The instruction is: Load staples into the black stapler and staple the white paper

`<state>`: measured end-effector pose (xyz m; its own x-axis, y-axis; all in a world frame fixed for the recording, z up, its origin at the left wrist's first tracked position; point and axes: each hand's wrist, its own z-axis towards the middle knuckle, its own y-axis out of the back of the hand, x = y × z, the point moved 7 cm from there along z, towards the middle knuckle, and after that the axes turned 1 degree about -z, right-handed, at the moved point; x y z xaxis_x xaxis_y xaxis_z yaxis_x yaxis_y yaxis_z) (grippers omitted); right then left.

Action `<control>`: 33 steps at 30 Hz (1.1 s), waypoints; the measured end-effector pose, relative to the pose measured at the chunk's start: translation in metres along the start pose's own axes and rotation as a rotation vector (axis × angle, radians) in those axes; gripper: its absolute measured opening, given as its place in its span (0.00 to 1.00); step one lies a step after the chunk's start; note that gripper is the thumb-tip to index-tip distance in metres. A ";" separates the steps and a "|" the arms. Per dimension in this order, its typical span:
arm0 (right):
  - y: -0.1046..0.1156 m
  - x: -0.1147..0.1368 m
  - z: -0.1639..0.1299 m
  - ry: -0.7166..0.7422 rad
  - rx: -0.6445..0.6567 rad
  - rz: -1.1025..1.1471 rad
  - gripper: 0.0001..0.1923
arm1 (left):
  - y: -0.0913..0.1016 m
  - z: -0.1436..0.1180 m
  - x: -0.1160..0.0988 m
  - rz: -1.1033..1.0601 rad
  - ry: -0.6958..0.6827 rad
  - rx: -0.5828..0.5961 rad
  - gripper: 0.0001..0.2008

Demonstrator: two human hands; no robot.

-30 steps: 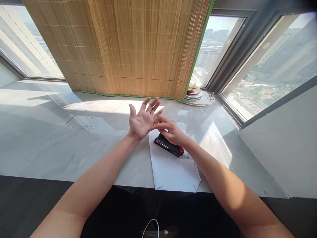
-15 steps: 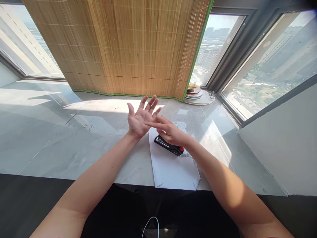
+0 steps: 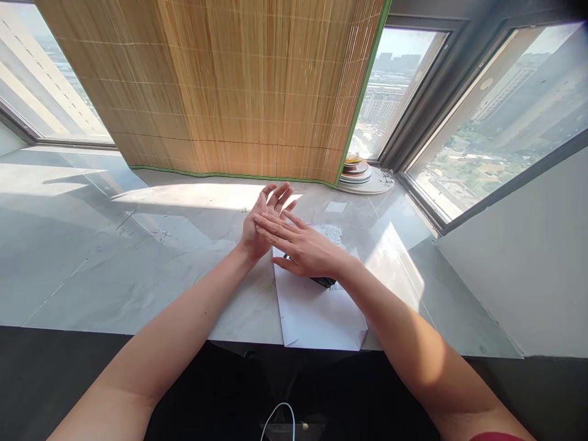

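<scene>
My left hand is raised over the counter, palm turned up and to the right, fingers spread and slightly curled. Across its palm lie the outstretched fingers of my right hand, palm down, with its thumb apart below. I see nothing held in either hand. Under my right hand a black stapler rests on white paper; most of it is hidden, including its red part. Dense small grey marks, perhaps staples, cover the paper's upper right part.
Tiny staple-like bits lie on the grey marbled counter at left, with another small piece beyond my left hand. A bamboo blind hangs at the back. Stacked plates stand by the window corner. A white cable loops below.
My right hand has flattened from a pointing shape, its fingers now laid across my left palm, covering more of the stapler. A small piece now shows on the counter beyond my left hand.
</scene>
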<state>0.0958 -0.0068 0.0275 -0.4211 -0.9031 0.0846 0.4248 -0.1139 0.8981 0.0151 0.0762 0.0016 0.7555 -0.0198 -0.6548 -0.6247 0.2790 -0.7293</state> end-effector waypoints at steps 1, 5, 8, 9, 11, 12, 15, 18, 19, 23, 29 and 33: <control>-0.003 0.007 0.001 0.057 0.031 0.006 0.33 | 0.003 0.002 0.001 0.015 -0.022 0.007 0.12; -0.012 0.027 0.002 0.235 0.136 0.017 0.30 | 0.012 0.010 0.005 0.065 -0.041 0.000 0.05; -0.008 0.018 0.004 0.115 0.087 -0.041 0.33 | 0.012 0.008 0.005 0.125 -0.030 -0.005 0.06; -0.004 0.012 0.004 0.047 0.054 -0.065 0.34 | 0.010 0.006 0.004 0.138 -0.031 -0.007 0.07; 0.002 0.001 0.003 -0.056 0.002 -0.101 0.37 | 0.007 0.003 0.003 0.156 -0.032 -0.011 0.08; 0.004 -0.001 0.003 -0.068 -0.005 -0.107 0.37 | 0.007 0.002 0.002 0.164 -0.032 -0.015 0.08; 0.001 0.007 0.001 0.068 0.048 -0.072 0.35 | 0.006 0.002 0.003 0.184 -0.029 -0.017 0.07; -0.001 0.013 -0.001 0.155 0.074 -0.042 0.32 | 0.007 0.005 0.004 0.187 -0.041 0.010 0.06; 0.000 0.011 0.000 0.126 0.054 -0.050 0.31 | 0.007 0.006 0.003 0.184 -0.051 0.026 0.05; 0.005 0.004 0.001 0.027 -0.006 -0.076 0.32 | 0.008 0.006 0.002 0.183 -0.065 0.027 0.05; 0.004 0.005 -0.002 0.104 0.006 -0.047 0.32 | 0.006 0.005 0.002 0.227 -0.046 -0.002 0.06; 0.010 -0.002 -0.004 0.040 -0.024 -0.076 0.35 | 0.002 0.002 0.001 0.243 -0.063 0.016 0.05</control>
<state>0.1042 -0.0078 0.0345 -0.4203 -0.9074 -0.0008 0.4124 -0.1918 0.8906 0.0145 0.0783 -0.0004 0.5946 0.1095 -0.7966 -0.7868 0.2832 -0.5484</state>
